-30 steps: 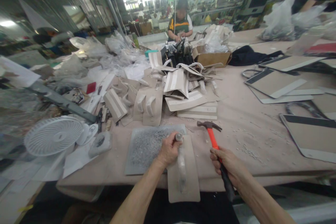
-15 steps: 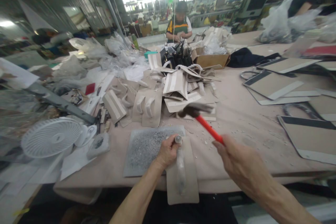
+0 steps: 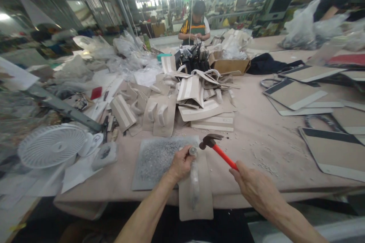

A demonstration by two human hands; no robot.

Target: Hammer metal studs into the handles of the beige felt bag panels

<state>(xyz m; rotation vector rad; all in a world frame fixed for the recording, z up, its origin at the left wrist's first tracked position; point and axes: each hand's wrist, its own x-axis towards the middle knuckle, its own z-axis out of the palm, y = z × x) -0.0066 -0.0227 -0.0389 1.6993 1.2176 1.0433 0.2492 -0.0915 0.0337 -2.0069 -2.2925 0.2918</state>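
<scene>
Well, your left hand is pinched narrowly around a round-topped metal punch, with thumb and fingers close under its head; its lower end is hidden from view. Your right hand is closed firmly around the handle of a claw hammer, whose head hangs just beside the punch with a gap showing between them. The punch stands at the right edge of the grey board, your landmark here, over a beige bag panel. That panel overlaps the board's right side, hangs past the table's near edge, and carries a film-wrapped handle.

Just beyond the board, a heap of beige bag panels crowds the space ahead of you. To the board's left lie a white fan and a plastic-wrapped lump. To its right are scattered pale bits and, farther out, dark-edged panels. Well beyond the board sit black bags, a cardboard box and a dark cloth, with a co-worker behind them.
</scene>
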